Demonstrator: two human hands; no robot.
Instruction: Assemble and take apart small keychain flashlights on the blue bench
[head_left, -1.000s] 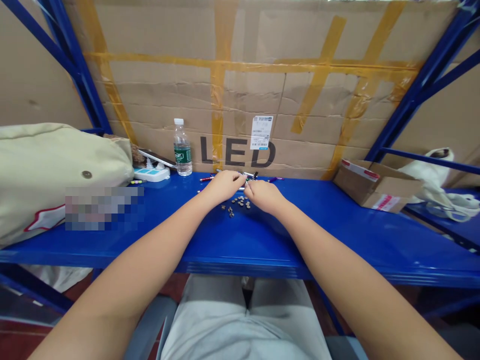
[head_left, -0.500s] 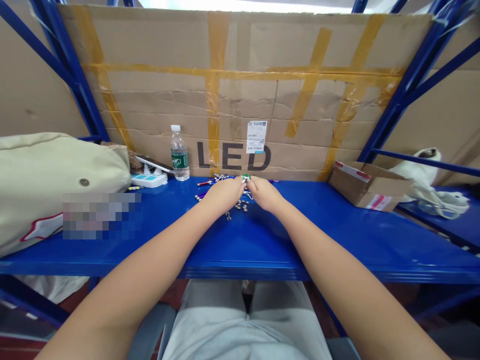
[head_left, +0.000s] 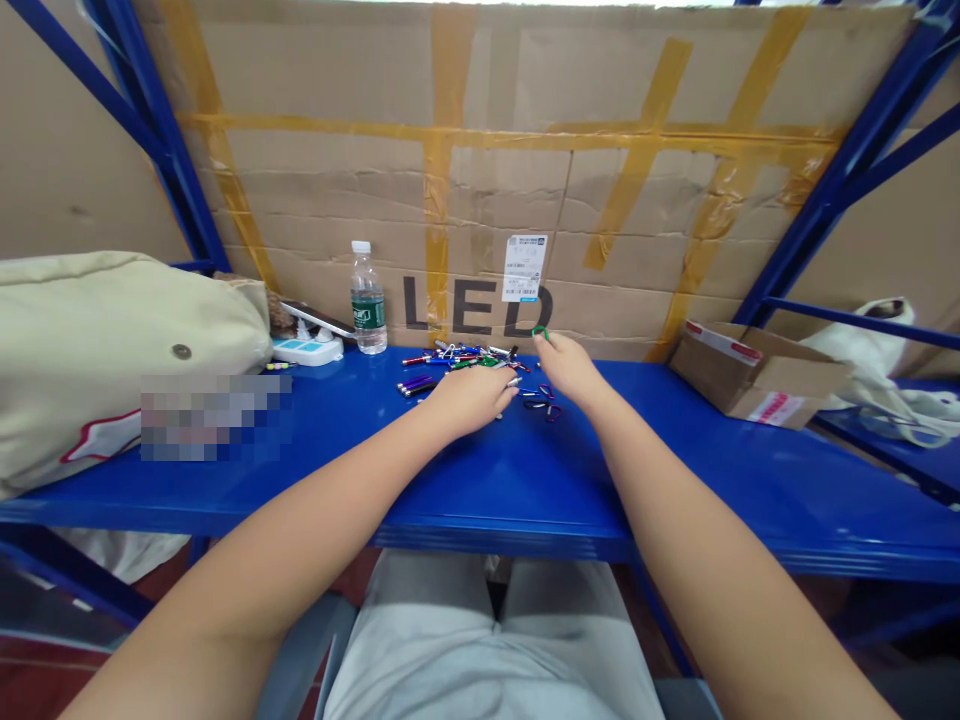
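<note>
My right hand (head_left: 570, 368) is raised a little over the table, its fingers closed on a green carabiner (head_left: 541, 331). My left hand (head_left: 474, 402) is low over the table with its fingers bent together; a small silver piece (head_left: 514, 381) shows at its fingertips, its kind unclear. Behind that hand lies a pile of slim metal tubes (head_left: 457, 355) in blue, red, green and silver, with clips among them. Purple and dark tubes (head_left: 416, 385) lie to its left. Between my hands, dark and purple carabiners (head_left: 541, 406) rest on the blue table (head_left: 510, 490).
A water bottle (head_left: 368, 305) stands at the back left beside a white power strip (head_left: 307, 350) and a phone (head_left: 319, 318). A cream bag (head_left: 127, 350) fills the left side. On the right sits an open cardboard box (head_left: 750, 375). Taped cardboard (head_left: 337, 200) walls the back.
My hands have parted from the green and silver item they met on. The right moved right with the green carabiner; the left now covers most of the small round discs. The view shifted slightly.
</note>
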